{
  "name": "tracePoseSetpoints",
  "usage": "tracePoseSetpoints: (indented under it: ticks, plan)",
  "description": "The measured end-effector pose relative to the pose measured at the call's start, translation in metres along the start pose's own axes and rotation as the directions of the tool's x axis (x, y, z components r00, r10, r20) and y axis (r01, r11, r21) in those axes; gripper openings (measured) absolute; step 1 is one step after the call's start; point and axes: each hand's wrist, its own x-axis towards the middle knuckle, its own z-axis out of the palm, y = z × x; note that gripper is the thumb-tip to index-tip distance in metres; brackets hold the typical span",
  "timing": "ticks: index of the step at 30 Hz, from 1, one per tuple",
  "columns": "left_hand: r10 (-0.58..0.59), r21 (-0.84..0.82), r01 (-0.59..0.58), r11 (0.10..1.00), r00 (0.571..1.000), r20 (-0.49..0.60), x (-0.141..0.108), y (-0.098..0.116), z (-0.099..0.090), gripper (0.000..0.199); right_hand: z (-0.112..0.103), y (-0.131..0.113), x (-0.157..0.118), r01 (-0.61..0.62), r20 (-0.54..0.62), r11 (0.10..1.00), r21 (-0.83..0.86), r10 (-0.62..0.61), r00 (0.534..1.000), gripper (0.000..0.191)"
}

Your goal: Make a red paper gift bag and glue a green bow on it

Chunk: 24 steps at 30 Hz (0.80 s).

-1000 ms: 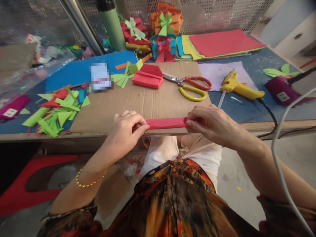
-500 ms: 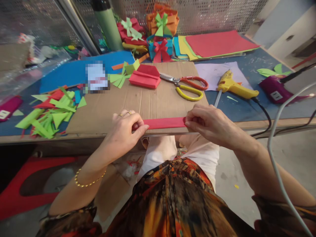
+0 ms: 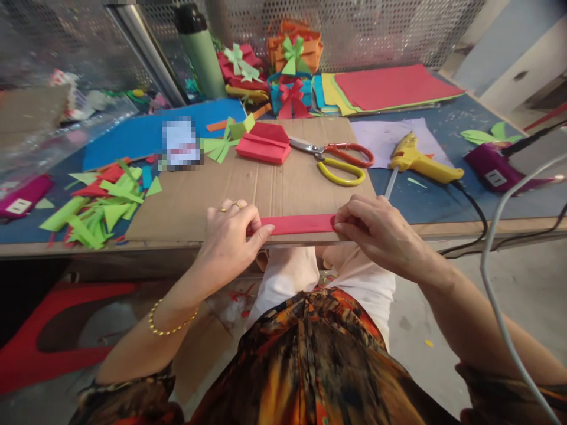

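Note:
A narrow red strip (image 3: 303, 224), paper or thin foam, lies stretched sideways along the front edge of a brown cardboard sheet (image 3: 199, 195). Its left end is pinched between the thumb and fingers of my left hand (image 3: 233, 233). My right hand (image 3: 376, 227) grips the other end the same way. Beyond the strip, a small red folded box (image 3: 264, 143) rests on the cardboard. Scissors (image 3: 336, 158) with one orange and one yellow handle lie to its right, blades pointing left. A light green bow-like piece (image 3: 221, 143) is left of the box.
A yellow glue gun (image 3: 420, 159) lies on a lilac sheet (image 3: 372, 133), its cord running right. Green and red scraps (image 3: 104, 200) are heaped at left. Coloured sheets (image 3: 398, 85), finished small baskets (image 3: 290, 91) and a green bottle (image 3: 201, 56) stand behind. A grey cable (image 3: 485, 260) hangs at right.
The view has shifted slightly, so the table's things appear a little lower and further right. Both hands keep their hold on the red strip, which stays at the cardboard's front edge.

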Motion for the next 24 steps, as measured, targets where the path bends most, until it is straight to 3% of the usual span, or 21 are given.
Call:
tracePoseSetpoints:
  ticks: [9, 20, 24]
  plan:
    - [-0.032, -0.145, 0.036, 0.989, 0.999, 0.027, -0.0034, -0.0031, -0.0030, 0.017, 0.0031, 0.0025, -0.0042, 0.016, -0.037, 1.000, 0.009, -0.015, 0.999, 0.019]
    - [-0.008, -0.127, 0.022, 0.992, 0.994, 0.106, 0.0002, -0.0027, -0.0078, 0.019, 0.0023, 0.0011, -0.0047, 0.018, -0.029, 1.000, -0.024, -0.019, 0.999, 0.021]
    - [-0.003, -0.131, 0.019, 0.991, 0.993, 0.122, 0.0030, -0.0036, -0.0078, 0.020, -0.0009, -0.0005, -0.0003, -0.007, 0.030, 1.000, -0.018, 0.007, 1.000, 0.023]
